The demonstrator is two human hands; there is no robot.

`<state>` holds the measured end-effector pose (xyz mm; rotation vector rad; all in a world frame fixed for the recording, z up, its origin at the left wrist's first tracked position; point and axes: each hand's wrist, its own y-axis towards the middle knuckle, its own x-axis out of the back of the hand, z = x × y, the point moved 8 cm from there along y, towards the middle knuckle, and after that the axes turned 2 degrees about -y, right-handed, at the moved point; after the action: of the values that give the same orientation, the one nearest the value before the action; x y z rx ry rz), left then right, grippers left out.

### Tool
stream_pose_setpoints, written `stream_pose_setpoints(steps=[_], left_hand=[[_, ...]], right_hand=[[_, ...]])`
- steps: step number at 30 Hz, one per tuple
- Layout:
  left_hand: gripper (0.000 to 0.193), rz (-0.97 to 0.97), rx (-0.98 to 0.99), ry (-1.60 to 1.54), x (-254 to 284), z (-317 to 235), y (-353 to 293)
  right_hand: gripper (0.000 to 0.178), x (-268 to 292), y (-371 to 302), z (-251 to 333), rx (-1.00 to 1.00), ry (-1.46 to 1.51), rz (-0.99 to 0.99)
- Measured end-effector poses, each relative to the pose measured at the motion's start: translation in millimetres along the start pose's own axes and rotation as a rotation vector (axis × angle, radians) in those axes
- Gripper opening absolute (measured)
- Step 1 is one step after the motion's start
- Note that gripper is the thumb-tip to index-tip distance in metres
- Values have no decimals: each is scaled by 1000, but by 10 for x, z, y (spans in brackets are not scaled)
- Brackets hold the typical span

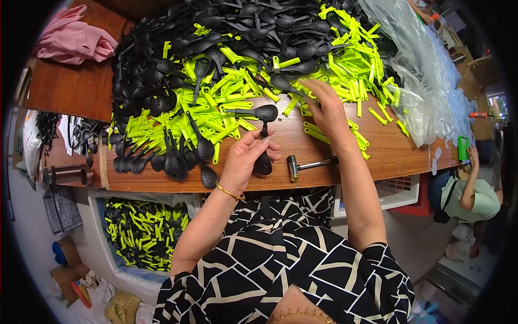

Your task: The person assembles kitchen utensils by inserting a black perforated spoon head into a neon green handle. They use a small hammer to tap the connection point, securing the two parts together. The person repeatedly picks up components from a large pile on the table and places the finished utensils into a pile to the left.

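Observation:
My left hand [251, 154] is closed around a black slotted spoon head [263, 164], its perforated bowl pointing down and its short stem up. Just beyond that stem lies another black perforated spoon [265, 112], bowl to the right. My right hand [328, 110] reaches over the table with thumb and fingers apart. Between them runs the stem of a black spoon [281, 82]; contact is hard to make out. Bright green handles [315, 133] lie under and beside this hand. A small hammer [293, 168] rests at the table's near edge, below my right wrist.
A large heap of black spoon heads [259, 24] and loose green handles [350, 65] covers the table's far side. Spoons with green handles [178, 159] lie at left. Below stands a full bin [100, 232]. Plastic sheeting [421, 70] and another person [469, 194] are at right.

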<state>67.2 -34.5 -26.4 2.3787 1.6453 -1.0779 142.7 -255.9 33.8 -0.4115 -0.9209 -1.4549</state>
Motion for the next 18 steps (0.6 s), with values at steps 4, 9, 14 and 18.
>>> stream_pose_setpoints(steps=[4, 9, 14, 18], left_hand=[[37, -14, -1, 85, -30, 16, 49], [35, -41, -36, 171, -29, 23, 68], [28, -33, -113, 242, 50, 19, 64], [28, -42, -150, 337, 49, -45, 16]], right_hand=[[29, -78, -151, 292, 298, -320, 31], [16, -209, -48, 267, 322, -401, -11], [13, -53, -57, 460, 393, -208, -75], [16, 103, -226, 639, 167, 70, 78]])
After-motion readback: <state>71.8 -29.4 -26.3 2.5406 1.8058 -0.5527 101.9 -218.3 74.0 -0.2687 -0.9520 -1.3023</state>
